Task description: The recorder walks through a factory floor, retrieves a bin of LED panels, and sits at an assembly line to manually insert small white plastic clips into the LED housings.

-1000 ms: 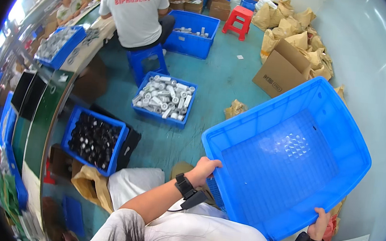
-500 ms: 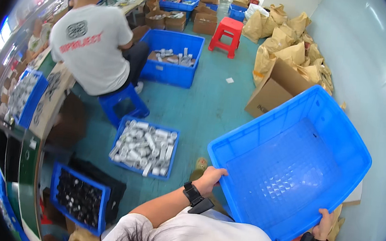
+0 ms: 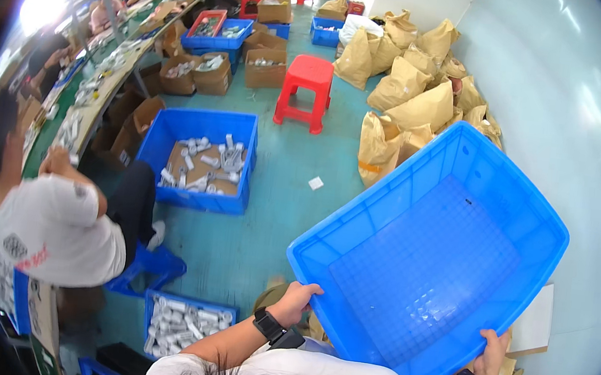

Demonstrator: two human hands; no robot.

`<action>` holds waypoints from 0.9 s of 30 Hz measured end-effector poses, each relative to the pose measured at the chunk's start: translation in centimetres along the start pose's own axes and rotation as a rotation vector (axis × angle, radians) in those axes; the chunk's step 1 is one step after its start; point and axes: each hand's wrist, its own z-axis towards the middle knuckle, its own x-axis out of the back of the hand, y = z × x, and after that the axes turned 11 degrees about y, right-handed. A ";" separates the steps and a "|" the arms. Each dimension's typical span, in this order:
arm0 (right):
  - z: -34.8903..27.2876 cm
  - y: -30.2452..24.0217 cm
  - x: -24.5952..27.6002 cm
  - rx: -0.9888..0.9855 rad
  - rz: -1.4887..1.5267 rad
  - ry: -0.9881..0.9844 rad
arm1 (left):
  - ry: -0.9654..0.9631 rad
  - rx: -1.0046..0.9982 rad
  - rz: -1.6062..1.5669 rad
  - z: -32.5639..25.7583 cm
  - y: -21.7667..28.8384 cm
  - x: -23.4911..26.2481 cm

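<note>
A large blue plastic bin (image 3: 419,273) is held up in front of me, tilted so its inside shows. Nothing lies in it but a tiny dark speck on its gridded bottom. My left hand (image 3: 294,302) grips the rim at the near left corner, thumb over the edge. On the near right side my right hand (image 3: 491,356) is closed on the rim too. Both wrists carry black straps with small boxes.
A person in a white shirt (image 3: 62,228) sits at the workbench on the left. Beside them stand a blue bin of white parts (image 3: 196,202) and a smaller full crate (image 3: 187,326). A red stool (image 3: 306,89) is ahead; tan sacks (image 3: 416,101) line the right wall.
The bin and both my hands have shifted slightly left in view. The seated person, floor crates and stool now appear farther left and lower, as I have moved forward and turned right.
</note>
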 end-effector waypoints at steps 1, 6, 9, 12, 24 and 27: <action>0.4 -0.3 -0.9 0.000 0.005 -0.013 | 0.007 -0.004 0.000 0.8 0.9 -0.4; 5.8 -2.4 -10.1 -0.006 0.074 -0.027 | -0.069 -0.036 0.065 11.8 8.6 -3.5; 9.0 -2.8 -12.5 0.050 0.008 0.094 | -0.045 0.012 0.116 13.4 13.7 -7.3; 11.4 -3.8 -14.7 0.002 -0.053 0.136 | -0.154 0.073 0.227 16.8 18.6 -9.2; 29.9 -7.6 -28.9 0.028 0.024 0.125 | -0.140 -0.001 0.318 32.2 33.1 -21.4; 35.4 -10.4 -34.8 -0.045 -0.034 0.100 | 0.000 -0.022 0.181 34.3 37.5 -23.9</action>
